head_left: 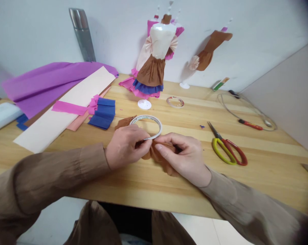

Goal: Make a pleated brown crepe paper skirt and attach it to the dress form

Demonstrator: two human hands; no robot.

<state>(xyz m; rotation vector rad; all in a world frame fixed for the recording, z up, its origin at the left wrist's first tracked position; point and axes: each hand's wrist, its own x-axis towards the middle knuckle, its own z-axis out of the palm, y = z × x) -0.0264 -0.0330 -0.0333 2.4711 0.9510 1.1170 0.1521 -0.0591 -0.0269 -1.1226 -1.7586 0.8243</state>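
Observation:
My left hand (129,144) is closed, thumb and fingers pinching the near edge of a thin white roll of tape (157,122). A gathered strip of brown crepe paper (166,166) runs beneath the roll and both hands. Its left end shows behind my left knuckles. Close beside, my right hand (184,154) pinches the strip between thumb and forefinger, right at the roll's near rim. The fingertips of both hands almost meet. Whether a piece of tape is stuck to the paper there, I cannot tell.
Scissors (227,146) lie to the right, with a red-handled cable tool (251,125) beyond. Behind stand a doll-like dress form in crepe paper (151,71) and a brown one (210,47). Another tape ring (175,102), blue pleated paper (103,113), purple paper (54,81) and a flask (82,35) are around.

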